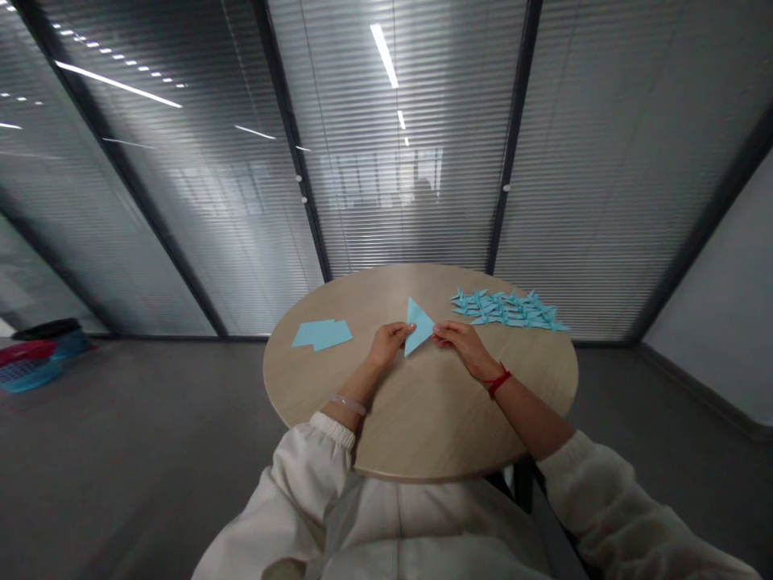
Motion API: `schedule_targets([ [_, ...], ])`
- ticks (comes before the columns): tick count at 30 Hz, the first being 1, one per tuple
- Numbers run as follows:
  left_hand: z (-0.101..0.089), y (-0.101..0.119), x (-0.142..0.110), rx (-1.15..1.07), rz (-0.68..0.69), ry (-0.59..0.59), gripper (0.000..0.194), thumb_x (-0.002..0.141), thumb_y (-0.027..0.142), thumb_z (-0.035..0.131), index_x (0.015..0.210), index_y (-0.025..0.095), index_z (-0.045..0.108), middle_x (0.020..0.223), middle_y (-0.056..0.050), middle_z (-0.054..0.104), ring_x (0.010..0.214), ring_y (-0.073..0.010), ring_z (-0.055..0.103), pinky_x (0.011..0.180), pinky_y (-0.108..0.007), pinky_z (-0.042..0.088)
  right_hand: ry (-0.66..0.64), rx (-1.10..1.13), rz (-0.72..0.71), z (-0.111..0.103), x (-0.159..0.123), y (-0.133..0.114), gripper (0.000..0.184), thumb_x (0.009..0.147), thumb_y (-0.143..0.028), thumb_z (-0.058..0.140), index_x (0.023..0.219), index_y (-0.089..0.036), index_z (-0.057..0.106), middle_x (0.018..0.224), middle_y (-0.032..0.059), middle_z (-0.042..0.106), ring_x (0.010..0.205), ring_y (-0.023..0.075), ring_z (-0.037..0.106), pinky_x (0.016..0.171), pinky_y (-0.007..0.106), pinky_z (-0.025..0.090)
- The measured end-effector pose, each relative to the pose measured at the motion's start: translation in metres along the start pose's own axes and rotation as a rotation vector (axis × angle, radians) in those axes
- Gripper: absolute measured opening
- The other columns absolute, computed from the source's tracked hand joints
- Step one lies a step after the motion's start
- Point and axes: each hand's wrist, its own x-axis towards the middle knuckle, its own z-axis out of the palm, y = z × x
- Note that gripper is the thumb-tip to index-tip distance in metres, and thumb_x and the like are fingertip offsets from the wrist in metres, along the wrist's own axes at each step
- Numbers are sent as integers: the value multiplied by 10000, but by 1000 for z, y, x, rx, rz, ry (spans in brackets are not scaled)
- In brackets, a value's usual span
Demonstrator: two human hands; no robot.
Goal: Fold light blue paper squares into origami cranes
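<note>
A light-blue sheet of origami paper [418, 326], folded into a triangle, is held up between my two hands above the table. My left hand [388, 341] pinches its left edge between thumb and fingers. At the triangle's right corner, the fingertips of my right hand [462, 339] are closed on the paper. To the left lie flat blue paper sheets [323, 333], overlapping each other. Several folded blue paper cranes [507, 308] sit in rows at the right rear of the table.
The round wooden table [423, 435] stands before me, against a glass partition with blinds [411, 201]. On the floor at far left are a blue and red plastic basket [27, 372] and a dark-rimmed bin [57, 334]. A white wall [725, 298] rises at right.
</note>
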Motion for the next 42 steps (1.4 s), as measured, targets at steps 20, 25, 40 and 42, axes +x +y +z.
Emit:
schedule_targets([
  [20, 12, 3, -9, -323, -172, -215, 722, 759, 618, 641, 1326, 183, 535, 1290, -146, 605, 1186, -247, 546, 973, -353, 404, -167, -182, -135, 10, -8, -8, 215, 661, -430, 763, 680, -217, 742, 799, 32, 735, 830, 232, 671, 792, 339, 466],
  [25, 12, 4, -8, -466, -183, -245, 642, 780, 555, 663, 1265, 141, 582, 1166, -145, 672, 1023, -221, 633, 945, -352, 444, -125, -181, -120, 8, -8, -13, 221, 659, -432, 759, 687, -214, 738, 747, 18, 727, 752, 204, 653, 752, 320, 466],
  [40, 6, 12, -6, -459, -223, 30, 313, 668, 383, 761, 748, 103, 648, 710, -65, 673, 652, -157, 602, 668, -281, 465, 128, -40, -110, -1, 5, 1, 295, 663, -483, 714, 700, -205, 625, 661, -7, 608, 653, 156, 575, 617, 281, 462],
  [42, 5, 10, -6, -447, -219, 16, 321, 636, 371, 778, 745, 94, 657, 709, -65, 674, 632, -147, 590, 649, -271, 453, 158, -64, -99, -2, 7, 4, 312, 651, -498, 713, 690, -205, 613, 644, -6, 601, 630, 159, 570, 599, 285, 460],
])
